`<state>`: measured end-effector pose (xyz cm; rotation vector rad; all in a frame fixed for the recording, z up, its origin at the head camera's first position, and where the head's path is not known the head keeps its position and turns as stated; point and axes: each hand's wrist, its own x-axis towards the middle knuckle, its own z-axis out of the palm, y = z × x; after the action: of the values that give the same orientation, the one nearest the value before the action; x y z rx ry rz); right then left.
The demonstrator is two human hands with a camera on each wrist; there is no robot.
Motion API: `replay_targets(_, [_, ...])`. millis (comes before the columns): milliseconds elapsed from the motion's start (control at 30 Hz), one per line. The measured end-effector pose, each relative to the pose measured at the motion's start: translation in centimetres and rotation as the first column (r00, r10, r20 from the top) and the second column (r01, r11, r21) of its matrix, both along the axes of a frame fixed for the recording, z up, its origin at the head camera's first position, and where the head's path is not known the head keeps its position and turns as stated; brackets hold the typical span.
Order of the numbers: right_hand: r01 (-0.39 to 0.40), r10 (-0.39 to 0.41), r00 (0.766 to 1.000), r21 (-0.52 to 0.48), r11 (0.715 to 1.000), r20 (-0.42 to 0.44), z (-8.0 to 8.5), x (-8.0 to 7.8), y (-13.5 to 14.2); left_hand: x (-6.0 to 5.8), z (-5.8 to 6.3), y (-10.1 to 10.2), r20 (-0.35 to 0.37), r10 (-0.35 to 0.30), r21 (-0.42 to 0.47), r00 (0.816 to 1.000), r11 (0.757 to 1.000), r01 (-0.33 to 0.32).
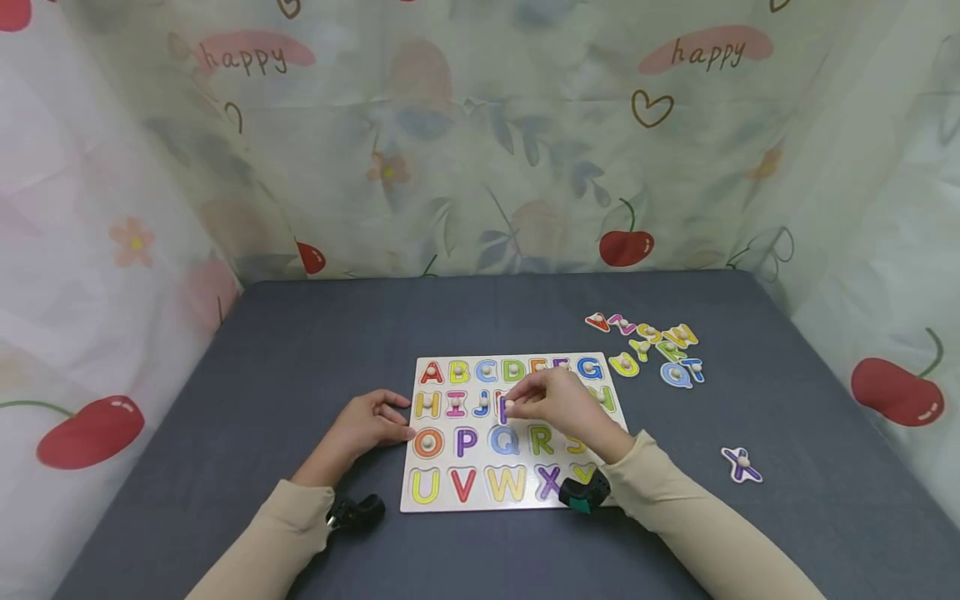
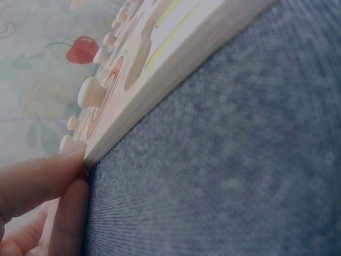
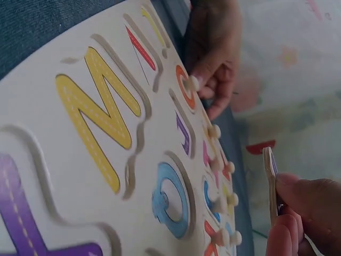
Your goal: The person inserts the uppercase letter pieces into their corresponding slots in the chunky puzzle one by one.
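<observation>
A white alphabet puzzle board [image 1: 483,462] lies on the dark table. My left hand [image 1: 371,421] holds its left edge beside the knobbed orange O [image 1: 428,443]; in the left wrist view the thumb [image 2: 40,181] touches the board's edge. Above the second row, my right hand [image 1: 558,404] pinches a purple letter piece [image 1: 503,409] by its knob. The right wrist view shows that piece [image 3: 270,184] edge-on, raised off the board; which letter it is cannot be made out. Knobbed letters sit in the upper rows. The P slot [image 1: 466,442] and W slot [image 1: 506,483] hold no pieces.
Several loose knobbed letters, among them a yellow U [image 1: 624,364] and a blue Q [image 1: 676,375], lie beyond the board's right corner. A purple X [image 1: 742,465] lies apart at the right. A patterned curtain [image 1: 465,167] surrounds the table [image 1: 337,333].
</observation>
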<state>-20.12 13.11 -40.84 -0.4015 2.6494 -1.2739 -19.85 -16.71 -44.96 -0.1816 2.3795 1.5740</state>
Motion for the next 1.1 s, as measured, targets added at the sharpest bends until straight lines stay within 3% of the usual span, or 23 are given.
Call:
replay_targets(300, [-0.079,0.080,0.997,0.024,0.997,-0.002,-1.1,0.2,-3.1,0.1,0.3,0.0,-0.003,-0.009,0.000,1.000,1.000,0.009])
replay_targets(633, [-0.107,0.105,0.991,0.018,0.994,0.080,-1.9,0.1,-4.3,0.1,0.3,-0.1,-0.002,-0.010,0.003,1.000,1.000,0.010])
replay_targets(1100, [-0.147,0.145,0.985,0.008,0.989,0.095,-2.2,0.3,-5.7,0.0,0.1,-0.2,-0.001,-0.011,0.009,1.000,1.000,0.011])
